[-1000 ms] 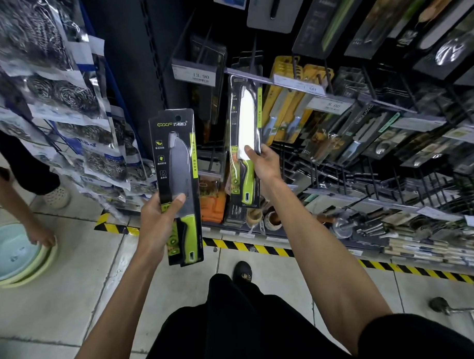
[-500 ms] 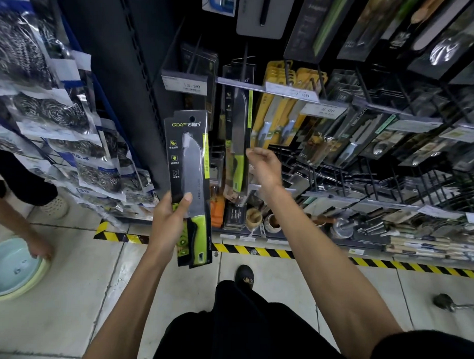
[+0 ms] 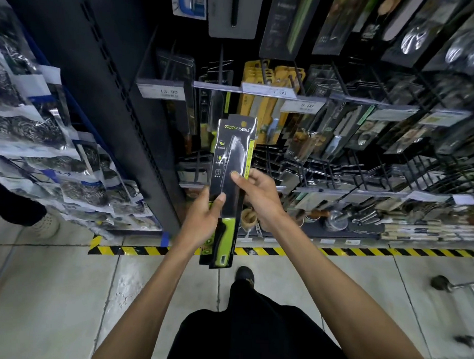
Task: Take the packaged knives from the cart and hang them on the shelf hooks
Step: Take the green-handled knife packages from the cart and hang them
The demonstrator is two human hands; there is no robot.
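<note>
A packaged knife (image 3: 232,163) with a black card, grey blade and green handle stands upright in front of the shelf. My left hand (image 3: 202,221) grips its lower half at the handle, thumb on the front. My right hand (image 3: 259,196) holds the package's right edge, thumb on the blade. Behind it, another green-handled packaged knife (image 3: 217,108) hangs on a shelf hook (image 3: 221,68) under the price rail. The cart itself is out of view apart from a wheel (image 3: 439,281) at the right.
Peg hooks with packaged knives, peelers and utensils fill the shelf (image 3: 366,124) to the right. Bags of steel scourers (image 3: 44,135) hang at the left. Another person's leg and shoe (image 3: 45,225) stand at the left. Yellow-black tape (image 3: 389,251) marks the floor edge.
My right hand has let go of the knife it hung on the hook and come down onto the second package. My left hand has moved that package right, toward the shelf.
</note>
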